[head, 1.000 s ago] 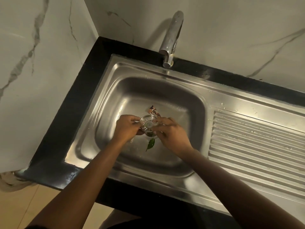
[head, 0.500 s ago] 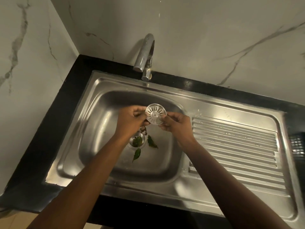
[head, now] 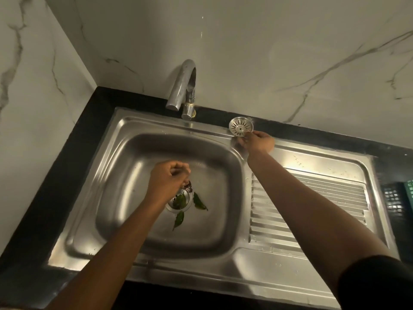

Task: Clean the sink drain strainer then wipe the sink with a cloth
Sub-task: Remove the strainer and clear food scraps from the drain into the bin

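Observation:
The round metal strainer (head: 241, 126) sits at the sink's back rim, right of the tap, with my right hand (head: 257, 140) pinching its near edge. My left hand (head: 168, 180) hangs over the open drain (head: 180, 202) in the steel sink basin (head: 125, 175), fingers closed around a small brownish scrap (head: 189, 186). Green leaves lie in and around the drain: one inside it, one to its right (head: 199, 202), one in front (head: 179, 219). No cloth is in view.
A chrome tap (head: 182, 86) stands at the back of the sink. The ribbed drainboard (head: 312, 202) lies to the right. A green basket (head: 409, 193) peeks in at the right edge. Black countertop (head: 73, 139) and marble walls surround the sink.
My right hand carried the strainer from above the drain to the back rim beside the tap. My left hand let go of it and dropped toward the drain. The camera tilted up.

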